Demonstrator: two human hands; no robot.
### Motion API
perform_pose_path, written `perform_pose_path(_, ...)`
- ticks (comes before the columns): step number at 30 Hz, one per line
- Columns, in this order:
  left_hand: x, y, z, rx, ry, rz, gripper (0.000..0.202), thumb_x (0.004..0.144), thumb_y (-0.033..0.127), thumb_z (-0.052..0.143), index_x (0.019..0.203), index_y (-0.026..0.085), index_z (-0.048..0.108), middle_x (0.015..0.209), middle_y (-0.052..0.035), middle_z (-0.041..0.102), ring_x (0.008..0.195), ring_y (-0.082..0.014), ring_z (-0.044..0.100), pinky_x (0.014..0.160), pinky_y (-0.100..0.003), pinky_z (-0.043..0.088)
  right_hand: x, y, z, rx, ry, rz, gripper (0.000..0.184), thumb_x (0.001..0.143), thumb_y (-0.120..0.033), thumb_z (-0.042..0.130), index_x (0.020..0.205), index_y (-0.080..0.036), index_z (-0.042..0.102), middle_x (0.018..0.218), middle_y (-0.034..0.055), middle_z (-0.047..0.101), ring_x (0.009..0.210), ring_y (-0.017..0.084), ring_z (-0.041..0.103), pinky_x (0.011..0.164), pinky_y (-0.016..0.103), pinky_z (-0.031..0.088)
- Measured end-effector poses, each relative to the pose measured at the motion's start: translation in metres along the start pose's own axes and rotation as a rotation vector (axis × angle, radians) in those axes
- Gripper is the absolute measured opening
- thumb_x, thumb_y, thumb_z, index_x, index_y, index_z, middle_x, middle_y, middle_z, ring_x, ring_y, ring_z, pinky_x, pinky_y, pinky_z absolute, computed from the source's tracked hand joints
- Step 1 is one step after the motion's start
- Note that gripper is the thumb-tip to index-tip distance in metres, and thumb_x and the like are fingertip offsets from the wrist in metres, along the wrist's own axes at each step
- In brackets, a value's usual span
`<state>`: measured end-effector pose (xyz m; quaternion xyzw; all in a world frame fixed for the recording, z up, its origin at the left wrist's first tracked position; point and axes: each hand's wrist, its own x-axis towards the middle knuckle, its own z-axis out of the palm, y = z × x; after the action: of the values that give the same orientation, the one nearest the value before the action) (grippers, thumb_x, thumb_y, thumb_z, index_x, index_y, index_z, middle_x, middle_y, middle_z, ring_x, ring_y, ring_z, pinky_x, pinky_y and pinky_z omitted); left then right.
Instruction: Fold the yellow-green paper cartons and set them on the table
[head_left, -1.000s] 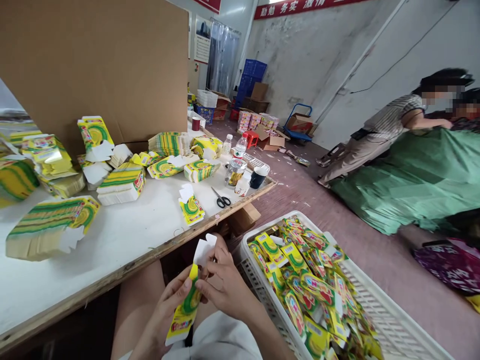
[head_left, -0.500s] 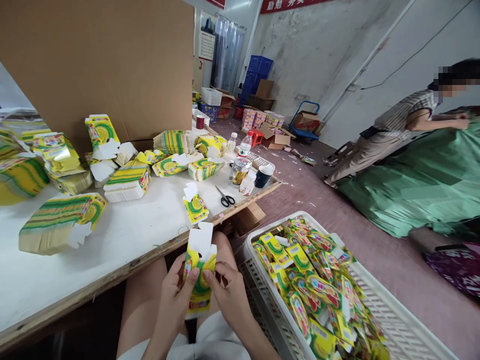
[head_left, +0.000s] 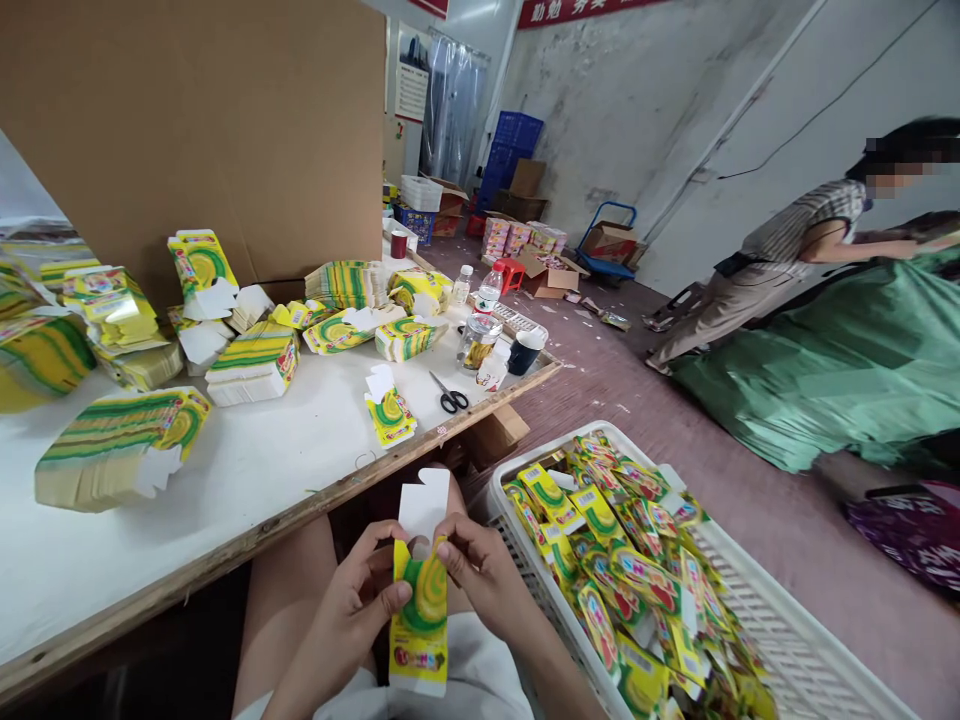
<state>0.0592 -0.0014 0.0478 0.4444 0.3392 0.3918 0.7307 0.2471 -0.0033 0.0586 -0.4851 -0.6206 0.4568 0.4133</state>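
Observation:
Over my lap I hold a small yellow and green carton (head_left: 421, 625) upright, its white top flap standing open. My left hand (head_left: 352, 610) pinches its left edge with thumb and fingers. My right hand (head_left: 484, 575) grips the upper right edge near the flap. A white plastic crate (head_left: 787, 650) at my right holds several folded cartons of the same print. One loose carton (head_left: 390, 412) lies on the white table (head_left: 247, 480) near its front edge.
Stacks of flat yellow-green cartons (head_left: 112, 445) cover the table's left and back, before a big cardboard sheet (head_left: 202, 130). Scissors (head_left: 450, 398), bottles and a cup (head_left: 525, 350) sit at the table's far corner. A person (head_left: 780, 260) bends over a green sack (head_left: 832, 370).
The carton has been turned and raised upright between both hands, printed front towards me, its top flap now standing up. The person at the right stays bent over the green sack.

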Motion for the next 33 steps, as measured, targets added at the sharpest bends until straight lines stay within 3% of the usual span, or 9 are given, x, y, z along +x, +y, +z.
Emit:
perform_pose_path(3,0.000,-0.003,0.004,-0.051,-0.011,0.011,0.041,0.082,0.029,0.070,0.117,0.029,0.050,0.100,-0.0049,0.074,0.088,-0.0210,0.069,0.074,-0.028,0.052,0.001,0.000,-0.002,-0.091,0.057,-0.059,0.032,0.095,-0.040,0.050,0.073,-0.018,0.060,0.068,-0.0011,0.052,0.065,0.013,0.050,0.059,0.024,0.039)
perform_pose_path(5,0.001,-0.004,0.006,-0.078,-0.006,0.002,0.065,0.082,0.030,0.070,0.137,0.034,0.035,0.108,-0.0066,0.073,0.097,-0.0244,0.068,0.080,-0.033,0.052,0.001,0.002,-0.001,-0.080,0.125,-0.074,0.023,0.093,-0.038,0.053,0.084,-0.019,0.062,0.075,0.0006,0.057,0.069,0.015,0.054,0.063,0.025,0.043)
perform_pose_path(7,0.003,-0.004,0.006,-0.060,-0.015,-0.015,0.074,0.082,0.031,0.070,0.144,0.033,0.029,0.115,-0.0088,0.071,0.105,-0.0273,0.066,0.085,-0.038,0.052,0.002,0.003,-0.001,-0.037,0.202,-0.071,0.017,0.091,-0.035,0.057,0.097,-0.020,0.061,0.090,0.0038,0.061,0.074,0.015,0.057,0.067,0.027,0.046)
perform_pose_path(10,0.006,-0.005,0.005,0.065,0.009,0.007,0.050,0.081,0.031,0.070,0.128,0.028,0.054,0.121,-0.0101,0.069,0.109,-0.0288,0.065,0.085,-0.036,0.054,0.001,0.001,-0.004,-0.038,0.235,-0.117,0.016,0.092,-0.031,0.054,0.099,-0.022,0.065,0.103,0.0067,0.062,0.086,0.018,0.059,0.079,0.030,0.048)
perform_pose_path(13,0.009,-0.008,0.004,0.202,0.091,0.084,0.036,0.082,0.029,0.069,0.117,0.027,0.065,0.128,-0.0089,0.066,0.117,-0.0289,0.061,0.089,-0.033,0.054,-0.002,-0.006,-0.010,-0.082,0.143,-0.078,0.020,0.093,-0.029,0.051,0.096,-0.022,0.069,0.090,0.0045,0.064,0.083,0.018,0.058,0.074,0.029,0.047)
perform_pose_path(16,0.010,-0.012,0.006,0.257,0.102,0.116,0.039,0.085,0.027,0.065,0.123,0.027,0.064,0.133,-0.0092,0.063,0.124,-0.0294,0.056,0.098,-0.036,0.050,-0.003,-0.008,-0.010,-0.133,0.037,0.100,0.029,0.083,-0.019,0.061,0.111,-0.023,0.064,0.073,-0.0026,0.059,0.059,0.013,0.050,0.053,0.023,0.038)
perform_pose_path(18,0.010,-0.013,0.008,0.245,0.082,0.102,0.042,0.086,0.027,0.063,0.128,0.027,0.061,0.135,-0.0099,0.062,0.125,-0.0297,0.056,0.102,-0.039,0.047,-0.003,-0.006,-0.007,-0.208,0.042,0.160,0.037,0.077,-0.012,0.062,0.113,-0.023,0.059,0.066,-0.0064,0.054,0.055,0.011,0.046,0.051,0.021,0.034)
perform_pose_path(24,0.011,-0.013,0.010,0.134,0.093,0.057,0.047,0.082,0.030,0.068,0.128,0.026,0.060,0.131,-0.0128,0.065,0.115,-0.0300,0.063,0.095,-0.040,0.052,-0.001,-0.001,-0.001,-0.376,0.098,0.138,0.037,0.077,-0.013,0.061,0.112,-0.023,0.054,0.055,-0.0110,0.039,0.049,0.011,0.044,0.050,0.021,0.032)
perform_pose_path(33,0.012,-0.011,0.011,0.137,0.163,0.077,0.044,0.076,0.028,0.074,0.119,0.025,0.065,0.123,-0.0106,0.070,0.110,-0.0291,0.066,0.089,-0.035,0.055,0.000,-0.001,-0.004,-0.354,0.110,0.118,0.042,0.076,-0.012,0.063,0.115,-0.023,0.055,0.064,-0.0069,0.054,0.058,0.013,0.054,0.056,0.022,0.040)
